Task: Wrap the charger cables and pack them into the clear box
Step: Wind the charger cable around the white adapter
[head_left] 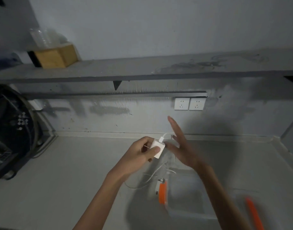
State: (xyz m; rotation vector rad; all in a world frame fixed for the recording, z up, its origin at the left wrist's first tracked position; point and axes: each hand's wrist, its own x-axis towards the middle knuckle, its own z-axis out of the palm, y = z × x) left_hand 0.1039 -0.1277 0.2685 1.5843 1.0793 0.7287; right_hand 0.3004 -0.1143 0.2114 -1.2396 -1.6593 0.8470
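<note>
My left hand [142, 151] grips a white charger block [157, 148] above the counter. A white cable [164, 136] is plugged into the block's top and runs behind my right hand. My right hand [180, 146] is beside the block with its fingers spread, fingertips near the plug; whether it pinches the cable is hidden. More white cable [152, 177] lies loose on the counter below. The clear box [187, 211] with an orange latch [163, 192] stands under my right forearm.
The grey counter [59, 180] meets the wall, where two white wall sockets [189, 103] sit under a grey shelf [142, 68]. A black appliance [11, 135] stands at the left. An orange strip [254, 213], maybe a lid's edge, lies at the lower right.
</note>
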